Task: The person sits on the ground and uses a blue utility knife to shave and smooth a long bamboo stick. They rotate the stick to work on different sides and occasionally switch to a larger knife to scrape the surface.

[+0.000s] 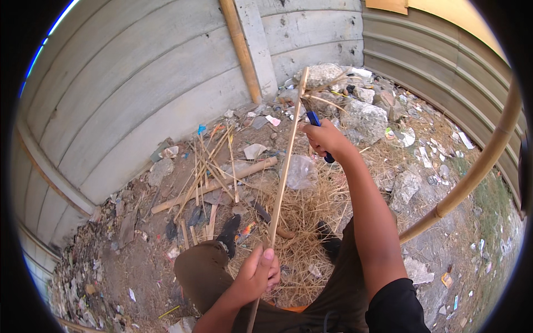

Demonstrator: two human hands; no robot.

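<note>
My left hand (260,276) is closed around the lower part of a long, pale bamboo strip (285,166), which slants up and away from me. My right hand (327,139) is wrapped around a blue-handled knife (313,118). The thin blade points up beside the strip's far part; whether it touches the strip I cannot tell. Curled shavings (325,101) stick out to the right near the blade. Between my feet lies a dark-bladed tool with a wooden handle (285,233), partly behind the strip.
Several cut bamboo strips (208,166) lean across a thick bamboo pole (214,184) to the left. Straw-like shavings (311,222) cover the ground by my feet. Rubble chunks (363,117) lie ahead. A bamboo pole (466,186) slants up on the right. A concrete wall (150,77) stands behind.
</note>
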